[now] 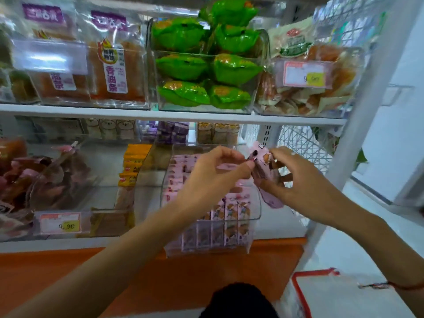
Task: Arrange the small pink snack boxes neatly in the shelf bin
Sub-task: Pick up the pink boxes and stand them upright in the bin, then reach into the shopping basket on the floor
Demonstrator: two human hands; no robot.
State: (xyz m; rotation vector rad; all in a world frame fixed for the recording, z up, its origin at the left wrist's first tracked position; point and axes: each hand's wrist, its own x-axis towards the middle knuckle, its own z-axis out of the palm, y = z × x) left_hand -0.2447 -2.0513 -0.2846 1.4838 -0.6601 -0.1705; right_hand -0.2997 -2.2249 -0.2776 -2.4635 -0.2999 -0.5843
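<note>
- The right hand [283,177] is curling its fingers around a small clutch of pink snack boxes [263,166], holding them up just above the right rear corner of the clear shelf bin [252,216].
- The left hand [213,171] is pinching the top of that clutch between thumb and forefinger, the other fingers folded in; both hands are touching the same boxes, the left one lying nearer the bin's middle.
- The held boxes are tilting, their long axis running from upper left down toward the lower right, not yet matching the rows in the bin.
- Inside the bin, the front row of boxes [229,214] is standing upright and packed side by side, with flatter pink rows lying behind it.
- The open space seems to be lying below and left of the hands, toward the bin's rear, so the coming move probably calls for righting the clutch and lowering it leftward.
</note>
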